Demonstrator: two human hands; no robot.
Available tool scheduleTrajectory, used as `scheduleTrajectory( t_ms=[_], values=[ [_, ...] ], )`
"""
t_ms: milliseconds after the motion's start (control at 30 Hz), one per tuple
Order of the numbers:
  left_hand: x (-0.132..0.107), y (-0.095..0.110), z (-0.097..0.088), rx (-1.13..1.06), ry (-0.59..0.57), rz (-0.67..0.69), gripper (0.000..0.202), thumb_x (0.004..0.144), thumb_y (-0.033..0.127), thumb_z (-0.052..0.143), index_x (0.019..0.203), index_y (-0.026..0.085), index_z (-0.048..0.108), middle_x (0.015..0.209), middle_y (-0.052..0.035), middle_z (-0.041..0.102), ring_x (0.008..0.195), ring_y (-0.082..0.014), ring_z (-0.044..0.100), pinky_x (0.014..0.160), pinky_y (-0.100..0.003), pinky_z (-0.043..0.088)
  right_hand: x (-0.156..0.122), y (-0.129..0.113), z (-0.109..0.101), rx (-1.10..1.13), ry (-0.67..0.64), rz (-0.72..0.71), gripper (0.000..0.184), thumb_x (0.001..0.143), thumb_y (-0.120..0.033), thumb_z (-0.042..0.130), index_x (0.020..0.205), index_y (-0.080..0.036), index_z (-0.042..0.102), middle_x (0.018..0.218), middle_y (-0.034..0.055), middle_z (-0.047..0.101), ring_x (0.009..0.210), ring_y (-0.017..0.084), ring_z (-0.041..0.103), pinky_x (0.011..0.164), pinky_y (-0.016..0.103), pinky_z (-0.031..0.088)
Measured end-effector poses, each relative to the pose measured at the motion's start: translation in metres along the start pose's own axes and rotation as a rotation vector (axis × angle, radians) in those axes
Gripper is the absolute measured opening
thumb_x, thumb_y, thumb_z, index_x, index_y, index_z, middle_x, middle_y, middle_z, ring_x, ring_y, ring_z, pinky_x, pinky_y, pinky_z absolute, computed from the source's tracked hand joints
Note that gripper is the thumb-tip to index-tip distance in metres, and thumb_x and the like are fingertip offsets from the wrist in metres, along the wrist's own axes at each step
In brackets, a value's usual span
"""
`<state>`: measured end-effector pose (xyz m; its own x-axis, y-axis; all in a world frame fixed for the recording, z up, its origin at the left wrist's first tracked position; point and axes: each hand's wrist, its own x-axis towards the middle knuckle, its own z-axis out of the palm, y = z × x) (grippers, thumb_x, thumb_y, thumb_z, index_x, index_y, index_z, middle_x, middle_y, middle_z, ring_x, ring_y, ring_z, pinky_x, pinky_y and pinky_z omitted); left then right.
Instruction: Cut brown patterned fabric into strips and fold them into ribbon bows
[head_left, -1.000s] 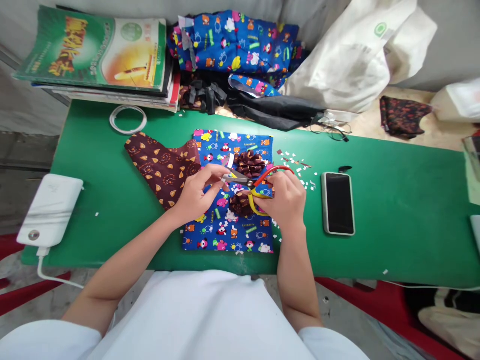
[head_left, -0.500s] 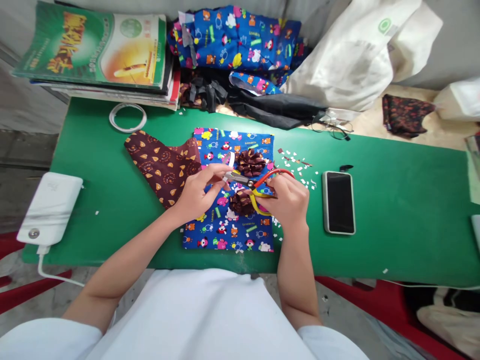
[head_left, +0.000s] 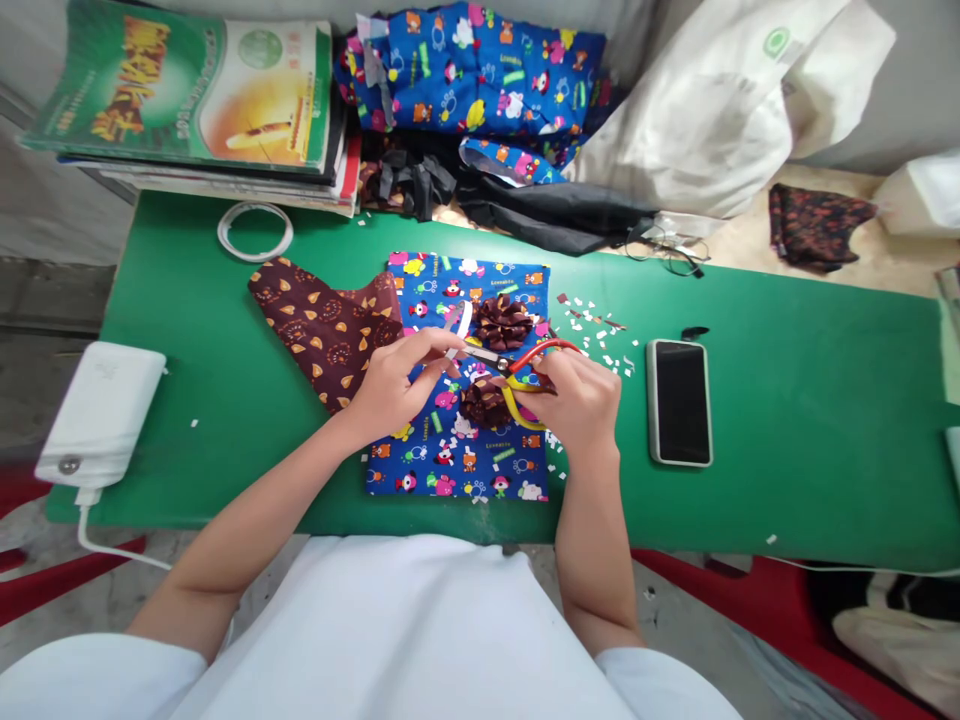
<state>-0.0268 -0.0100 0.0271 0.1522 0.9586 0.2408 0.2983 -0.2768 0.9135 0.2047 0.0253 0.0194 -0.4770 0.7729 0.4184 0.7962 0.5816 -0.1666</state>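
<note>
My right hand [head_left: 581, 395] is closed round the red and yellow handles of a pair of scissors [head_left: 504, 366]. The blades point left, to the fingertips of my left hand [head_left: 401, 380]. Those fingers pinch a thin white strip [head_left: 465, 318] that curls upward; the blade tips lie at it. Underneath is a blue cartoon-print cloth [head_left: 457, 480]. Two bunched brown fabric flowers rest on it, an upper flower [head_left: 504, 323] and a lower flower [head_left: 484, 402] partly covered by the scissors. A brown patterned cloth [head_left: 322, 330] spreads to the left of the blue one.
White snippets [head_left: 596, 325] are scattered right of the cloth. A phone [head_left: 679, 402] lies farther right, a white power bank [head_left: 101, 415] with a cable at left. Behind are a white tape ring [head_left: 255, 232], stacked books [head_left: 202, 90], folded blue fabric [head_left: 480, 75] and a white bag [head_left: 697, 110].
The scissor blades have drawn closer together at the white strip. Both hands stay in nearly the same place, and the whole view has shifted very slightly.
</note>
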Motion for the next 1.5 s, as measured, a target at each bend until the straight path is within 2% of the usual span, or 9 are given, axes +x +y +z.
scheduleTrajectory(
  t_ms=[233, 400, 533, 667, 767, 967, 1133, 1267, 1500],
  values=[
    [-0.001, -0.001, -0.004, 0.206, 0.031, 0.176, 0.021, 0.090, 0.010, 0.046, 0.102, 0.020, 0.060, 0.090, -0.0016, 0.069, 0.084, -0.0116, 0.066, 0.079, -0.023, 0.052, -0.001, 0.000, 0.003, 0.004, 0.067, 0.125, 0.032, 0.077, -0.045, 0.061, 0.061, -0.022, 0.045, 0.053, -0.0006, 0.052, 0.049, 0.013, 0.047, 0.048, 0.027, 0.032],
    [-0.002, -0.010, -0.005, 0.511, 0.050, 0.306, 0.031, 0.089, 0.006, 0.041, 0.107, 0.021, 0.061, 0.104, -0.0059, 0.067, 0.099, -0.0164, 0.063, 0.088, -0.028, 0.050, -0.001, 0.017, -0.001, -0.081, 0.194, 0.564, 0.029, 0.074, -0.047, 0.064, 0.072, -0.023, 0.049, 0.060, 0.0010, 0.057, 0.052, 0.017, 0.051, 0.051, 0.029, 0.034],
    [-0.001, -0.016, -0.003, 0.675, -0.012, 0.263, 0.033, 0.088, 0.005, 0.039, 0.107, 0.020, 0.061, 0.104, -0.0076, 0.066, 0.096, -0.0193, 0.062, 0.086, -0.032, 0.050, -0.012, 0.047, 0.000, -0.151, 0.102, 0.787, 0.028, 0.070, -0.046, 0.066, 0.077, -0.024, 0.051, 0.063, 0.0025, 0.057, 0.053, 0.019, 0.048, 0.052, 0.030, 0.033],
    [-0.001, -0.014, -0.002, 0.653, 0.012, 0.241, 0.025, 0.089, 0.010, 0.043, 0.105, 0.018, 0.061, 0.113, -0.0107, 0.061, 0.103, -0.0204, 0.060, 0.090, -0.034, 0.050, -0.028, 0.071, 0.008, -0.126, 0.090, 0.766, 0.029, 0.068, -0.047, 0.067, 0.074, -0.023, 0.050, 0.059, 0.0011, 0.050, 0.053, 0.017, 0.042, 0.053, 0.031, 0.034],
    [-0.002, -0.010, -0.002, 0.620, 0.071, 0.306, 0.017, 0.090, 0.015, 0.049, 0.101, 0.019, 0.062, 0.107, -0.0092, 0.063, 0.101, -0.0194, 0.060, 0.090, -0.033, 0.050, -0.033, 0.075, 0.012, -0.094, 0.040, 0.759, 0.025, 0.071, -0.043, 0.066, 0.077, -0.022, 0.052, 0.063, 0.0021, 0.051, 0.058, 0.019, 0.045, 0.058, 0.035, 0.039],
    [-0.004, -0.008, -0.001, 0.526, 0.081, 0.366, 0.014, 0.088, 0.018, 0.055, 0.098, 0.021, 0.065, 0.095, -0.0047, 0.068, 0.091, -0.0152, 0.063, 0.087, -0.029, 0.051, -0.015, 0.053, 0.000, -0.052, -0.017, 0.536, 0.013, 0.078, -0.023, 0.059, 0.090, -0.020, 0.062, 0.096, 0.0117, 0.061, 0.092, 0.028, 0.054, 0.081, 0.045, 0.045],
    [-0.004, -0.010, 0.001, 0.540, 0.055, 0.360, 0.012, 0.089, 0.020, 0.056, 0.094, 0.021, 0.066, 0.092, -0.0036, 0.070, 0.086, -0.0141, 0.064, 0.085, -0.029, 0.051, -0.006, 0.040, -0.002, 0.110, -0.170, 0.303, 0.010, 0.082, -0.020, 0.055, 0.085, -0.021, 0.064, 0.088, 0.0075, 0.061, 0.088, 0.024, 0.056, 0.079, 0.041, 0.048],
    [-0.003, -0.011, 0.002, 0.538, 0.051, 0.357, 0.010, 0.089, 0.020, 0.056, 0.092, 0.020, 0.066, 0.090, -0.0035, 0.071, 0.085, -0.0141, 0.065, 0.084, -0.029, 0.051, -0.007, 0.039, 0.002, 0.093, -0.201, 0.303, 0.012, 0.083, -0.017, 0.051, 0.078, -0.021, 0.062, 0.080, 0.0061, 0.061, 0.081, 0.023, 0.057, 0.074, 0.038, 0.048],
    [-0.003, -0.006, 0.004, 0.492, 0.079, 0.319, 0.011, 0.088, 0.018, 0.057, 0.090, 0.019, 0.067, 0.088, -0.0025, 0.072, 0.083, -0.0123, 0.066, 0.080, -0.024, 0.052, -0.003, 0.035, -0.007, 0.179, -0.097, 0.411, 0.006, 0.085, -0.019, 0.049, 0.080, -0.021, 0.053, 0.078, 0.0040, 0.062, 0.071, 0.019, 0.057, 0.066, 0.033, 0.045]
  ],
)
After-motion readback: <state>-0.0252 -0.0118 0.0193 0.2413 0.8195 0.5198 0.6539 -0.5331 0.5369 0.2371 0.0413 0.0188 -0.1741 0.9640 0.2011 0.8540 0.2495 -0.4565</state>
